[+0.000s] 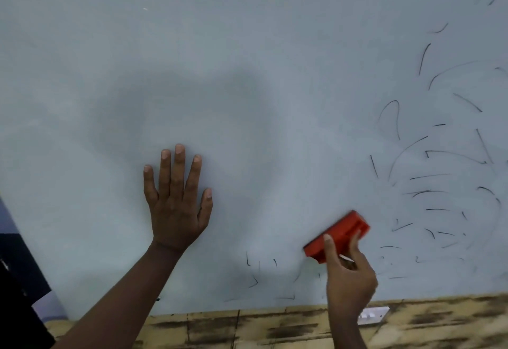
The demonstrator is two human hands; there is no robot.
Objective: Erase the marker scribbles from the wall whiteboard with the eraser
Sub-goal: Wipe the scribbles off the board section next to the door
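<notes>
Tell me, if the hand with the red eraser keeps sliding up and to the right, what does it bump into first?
Probably the black marker scribbles. The right hand tilts the eraser toward them across the whiteboard.

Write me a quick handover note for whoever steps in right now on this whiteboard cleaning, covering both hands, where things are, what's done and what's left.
Left hand: empty, palm flat on the whiteboard, fingers spread.
Right hand: gripping the red eraser, pressed tilted against the board low down, right of centre.
Done: the left and middle of the board look wiped, only faint smudging.
Left: broken black marker scribbles across the right side, from near the top corner down, plus a few short strokes near the bottom edge, left of the eraser.
Below the board: a wood-pattern wall with a white switch plate.
</notes>
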